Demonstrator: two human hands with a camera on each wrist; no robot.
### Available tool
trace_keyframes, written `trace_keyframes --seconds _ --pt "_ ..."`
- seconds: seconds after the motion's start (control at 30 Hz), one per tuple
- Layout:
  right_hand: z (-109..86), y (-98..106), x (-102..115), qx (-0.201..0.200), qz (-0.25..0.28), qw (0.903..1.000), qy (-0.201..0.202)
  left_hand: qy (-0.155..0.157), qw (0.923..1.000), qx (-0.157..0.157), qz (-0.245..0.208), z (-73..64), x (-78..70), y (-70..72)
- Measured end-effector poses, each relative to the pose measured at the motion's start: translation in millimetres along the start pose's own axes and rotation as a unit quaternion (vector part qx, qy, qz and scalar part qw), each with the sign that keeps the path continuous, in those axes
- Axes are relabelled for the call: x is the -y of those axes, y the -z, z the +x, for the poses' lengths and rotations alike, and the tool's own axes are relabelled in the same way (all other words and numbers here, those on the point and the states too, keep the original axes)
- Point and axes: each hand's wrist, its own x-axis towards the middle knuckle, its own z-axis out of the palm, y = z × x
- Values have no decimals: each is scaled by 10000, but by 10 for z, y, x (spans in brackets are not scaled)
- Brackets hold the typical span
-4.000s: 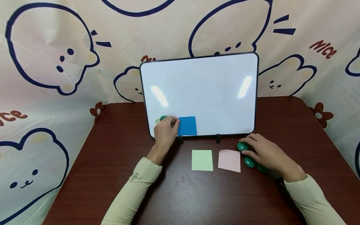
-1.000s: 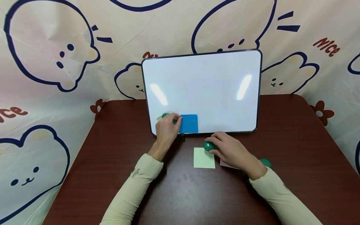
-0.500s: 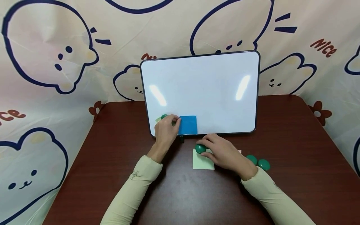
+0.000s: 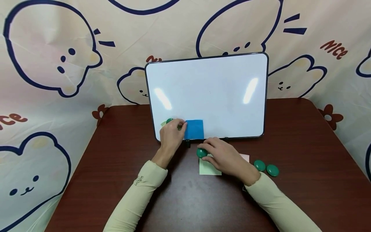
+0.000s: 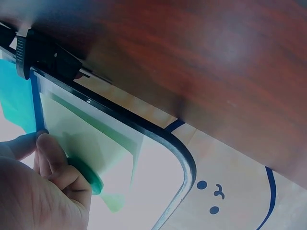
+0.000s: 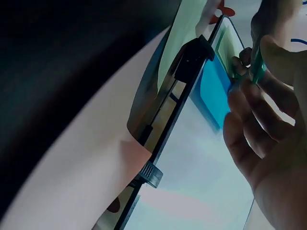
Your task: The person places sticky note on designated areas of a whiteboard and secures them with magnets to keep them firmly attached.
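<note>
1. Board (image 4: 208, 93), 8 o'clock: green note (image 4: 163, 124), magnet (image 5: 87, 175); seems done.
2. 7 o'clock: my left hand (image 4: 171, 133) pinches blue note (image 4: 195, 129); no magnet seen there.
3. 6 o'clock: my right hand (image 4: 225, 156) pinches second magnet (image 4: 201, 153).
4. Seemingly left: mint note (image 4: 210, 170), pink note (image 4: 245, 157), loose magnets (image 4: 259, 165), 5 o'clock.

Right hand pinching green magnet by whiteboard

Right hand (image 6: 276, 139), right side of view, green magnet (image 6: 259, 66) between thumb and fingers, seen nearly edge-on. Left hand (image 6: 266, 26) partly hidden behind it, fingertips by the edge of blue note (image 6: 214, 91). Blue note on whiteboard (image 6: 192, 148), board running diagonally, dark frame. Green note (image 6: 227, 47) on board, next to blue. Two black clips (image 6: 194, 56) along the frame. Pink paper (image 6: 91, 148) large in foreground, corner curled up. Pale green paper (image 6: 181, 40) near top. Far left dark, can't make out.
</note>
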Motion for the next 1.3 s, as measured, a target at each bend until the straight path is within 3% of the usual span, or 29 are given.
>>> trace_keyframes --seconds 0.67,1.3 --pt "191 106 -95 -479 -424 9979 65 -8 10000 11 35 5 -10 -32" --pt "388 166 -117 -963 -473 9942 2 18 10000 55 4 11 9 -1"
